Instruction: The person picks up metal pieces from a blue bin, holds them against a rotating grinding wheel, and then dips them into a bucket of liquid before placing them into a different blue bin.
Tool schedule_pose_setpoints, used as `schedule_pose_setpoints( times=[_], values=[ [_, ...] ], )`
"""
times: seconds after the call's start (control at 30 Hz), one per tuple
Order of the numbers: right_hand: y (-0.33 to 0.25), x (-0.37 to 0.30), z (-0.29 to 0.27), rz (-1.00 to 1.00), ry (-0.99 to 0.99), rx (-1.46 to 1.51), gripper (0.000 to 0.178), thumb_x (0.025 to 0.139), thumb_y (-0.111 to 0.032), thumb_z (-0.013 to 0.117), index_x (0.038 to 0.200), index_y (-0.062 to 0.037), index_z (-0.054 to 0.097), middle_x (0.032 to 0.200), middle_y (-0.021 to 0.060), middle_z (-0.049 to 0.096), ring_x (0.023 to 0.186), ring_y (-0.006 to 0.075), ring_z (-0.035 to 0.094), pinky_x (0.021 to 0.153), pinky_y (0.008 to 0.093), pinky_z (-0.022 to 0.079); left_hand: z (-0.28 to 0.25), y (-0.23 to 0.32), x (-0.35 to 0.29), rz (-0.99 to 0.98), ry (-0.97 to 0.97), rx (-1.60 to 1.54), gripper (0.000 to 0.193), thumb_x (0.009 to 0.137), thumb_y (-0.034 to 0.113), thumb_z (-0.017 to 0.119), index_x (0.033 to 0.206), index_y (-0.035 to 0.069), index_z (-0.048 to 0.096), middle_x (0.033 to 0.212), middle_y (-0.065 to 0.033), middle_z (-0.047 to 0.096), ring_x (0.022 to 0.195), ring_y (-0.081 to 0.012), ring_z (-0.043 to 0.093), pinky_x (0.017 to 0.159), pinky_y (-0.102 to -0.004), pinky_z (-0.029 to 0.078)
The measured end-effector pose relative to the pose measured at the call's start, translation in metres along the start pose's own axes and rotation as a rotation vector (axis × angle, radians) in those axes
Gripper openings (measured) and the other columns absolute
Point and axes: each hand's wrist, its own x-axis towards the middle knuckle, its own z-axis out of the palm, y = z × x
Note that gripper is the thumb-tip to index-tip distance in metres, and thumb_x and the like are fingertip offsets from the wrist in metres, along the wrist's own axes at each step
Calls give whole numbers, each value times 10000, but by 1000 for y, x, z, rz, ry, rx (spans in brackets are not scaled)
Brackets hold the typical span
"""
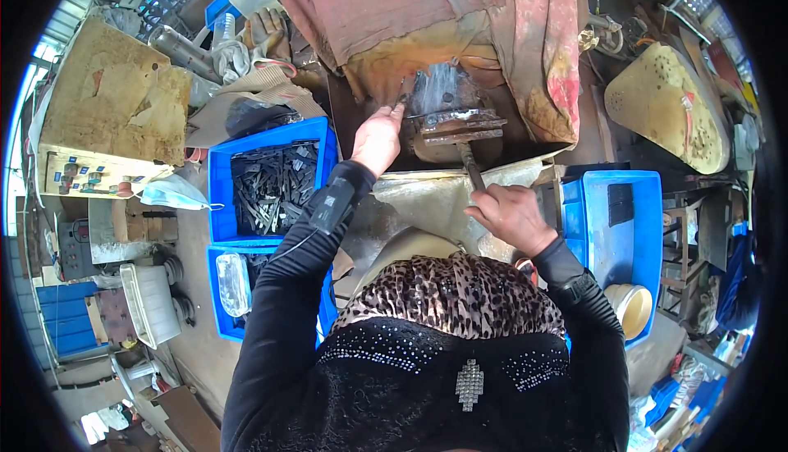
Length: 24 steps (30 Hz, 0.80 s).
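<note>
My left hand (379, 139) is closed, its fingertips pinching what looks like a thin dark strip (403, 93) at the left side of a wet metal block (443, 91). Below that block sits a clamp-like metal fixture (461, 126) with stacked plates, and a metal rod (471, 165) runs from it toward me. Around the rod's near end my right hand (513, 216) is wrapped. A stained red and brown cloth (410, 1) drapes over the machine behind and beside the block.
On my left, a blue bin (215, 202) holds many dark strips; another blue bin (217, 288) beside it carries a clear plastic box (234, 284). To my right stands a blue tray (647, 230) with a cream tub (630, 308). A control box (107, 173) is at far left.
</note>
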Motion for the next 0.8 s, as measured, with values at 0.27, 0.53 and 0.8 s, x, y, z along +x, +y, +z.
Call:
schedule_pose_setpoints(
  times=[0.27,0.53,0.8],
  values=[
    [-3,-19,10,22,-43,5,281,780,-311,745,895,-132,560,669,36,484,551,234,564,515,356,478,64,-39,7,181,-73,-165,217,832,220,613,647,118,567,616,-131,577,635,-311,604,587,-417,477],
    [3,-12,-20,249,-323,369,461,758,-356,780,1115,-120,610,787,62,622,700,259,638,604,361,499,75,-23,10,204,-229,339,143,762,174,595,625,135,577,625,-94,579,612,-280,601,575,-403,484],
    [39,49,-2,846,313,939,559,866,-278,727,1281,19,500,824,89,661,743,179,639,716,300,514,-46,85,28,104,182,3,206,912,195,566,747,74,591,711,-110,594,642,-273,618,568,-388,506]
  ],
)
